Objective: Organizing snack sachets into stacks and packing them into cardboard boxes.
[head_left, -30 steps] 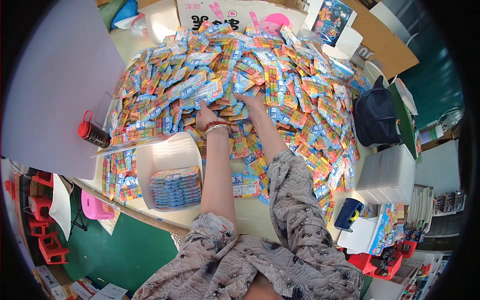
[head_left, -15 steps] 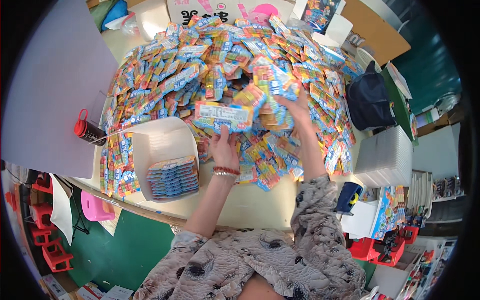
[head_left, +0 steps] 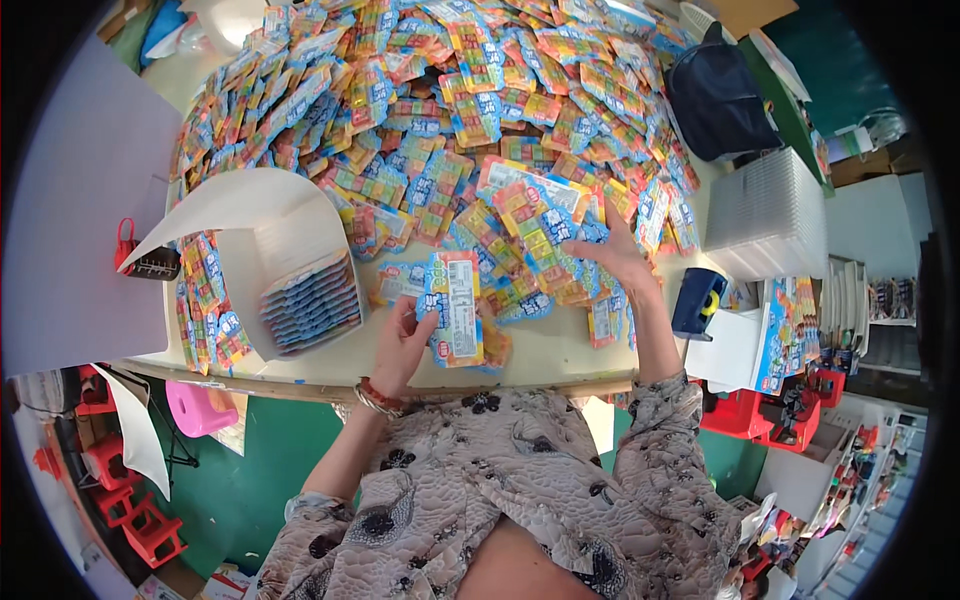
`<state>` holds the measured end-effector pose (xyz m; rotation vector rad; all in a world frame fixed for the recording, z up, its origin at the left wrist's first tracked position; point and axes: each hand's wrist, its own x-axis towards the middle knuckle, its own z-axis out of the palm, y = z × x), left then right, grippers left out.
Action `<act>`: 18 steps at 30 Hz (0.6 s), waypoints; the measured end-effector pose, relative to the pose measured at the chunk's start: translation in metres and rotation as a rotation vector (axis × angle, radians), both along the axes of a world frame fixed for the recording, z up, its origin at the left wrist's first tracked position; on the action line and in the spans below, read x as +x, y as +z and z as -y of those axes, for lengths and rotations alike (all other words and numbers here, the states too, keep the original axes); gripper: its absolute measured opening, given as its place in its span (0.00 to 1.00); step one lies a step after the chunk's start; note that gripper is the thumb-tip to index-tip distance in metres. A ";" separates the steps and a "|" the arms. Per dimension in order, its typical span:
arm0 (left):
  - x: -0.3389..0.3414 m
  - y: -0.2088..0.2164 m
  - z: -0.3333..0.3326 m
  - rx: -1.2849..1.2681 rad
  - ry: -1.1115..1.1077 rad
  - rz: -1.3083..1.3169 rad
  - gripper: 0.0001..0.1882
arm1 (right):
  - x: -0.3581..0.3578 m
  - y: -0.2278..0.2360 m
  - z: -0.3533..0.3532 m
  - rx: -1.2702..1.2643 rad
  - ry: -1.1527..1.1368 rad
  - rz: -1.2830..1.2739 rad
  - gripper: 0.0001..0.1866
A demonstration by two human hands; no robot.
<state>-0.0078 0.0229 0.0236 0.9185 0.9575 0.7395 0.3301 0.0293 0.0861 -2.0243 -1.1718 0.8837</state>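
Observation:
A large heap of flat, colourful blister packets [head_left: 420, 120], with blue, yellow and orange printing, covers most of the table. My left hand [head_left: 403, 345] is closed on the edge of one blister packet [head_left: 456, 308], its pale printed back facing up, low over the table's near part. At the near right of the heap, my right hand [head_left: 622, 250] has thumb and fingers apart, close against several loose packets [head_left: 540, 235]. To the left of my left hand stands an open white box [head_left: 342, 225] with a neat stack of packets [head_left: 310, 305] inside.
A black bottle with a red loop [head_left: 150, 262] is beside the box. At the right are a dark blue bag [head_left: 715, 100], a stack of clear plastic trays [head_left: 768, 215] and a tape dispenser [head_left: 698, 302]. The table's front edge [head_left: 300, 390] runs before me.
The view has shifted, with the heap higher in the picture. My left hand has drawn its packet nearer to me. My right hand has come down and spread from the packets it held.

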 end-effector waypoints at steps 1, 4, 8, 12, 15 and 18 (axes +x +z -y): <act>-0.004 0.005 0.000 0.049 -0.043 -0.118 0.09 | -0.007 0.009 0.006 0.011 0.070 -0.051 0.57; -0.003 0.028 0.001 0.154 -0.111 -0.318 0.11 | -0.015 0.000 0.020 0.006 0.185 -0.039 0.58; 0.021 0.024 0.006 0.025 -0.086 -0.210 0.16 | -0.045 0.012 0.015 -0.083 0.486 -0.045 0.50; 0.057 0.019 0.003 -0.161 0.044 -0.009 0.25 | -0.055 0.000 -0.002 -0.277 0.727 -0.078 0.47; 0.074 0.024 0.013 -0.084 0.046 0.014 0.29 | -0.036 -0.027 0.000 -0.194 0.778 -0.130 0.49; 0.072 0.022 0.025 -0.037 0.090 0.047 0.31 | -0.032 -0.027 0.008 -0.234 0.754 -0.361 0.46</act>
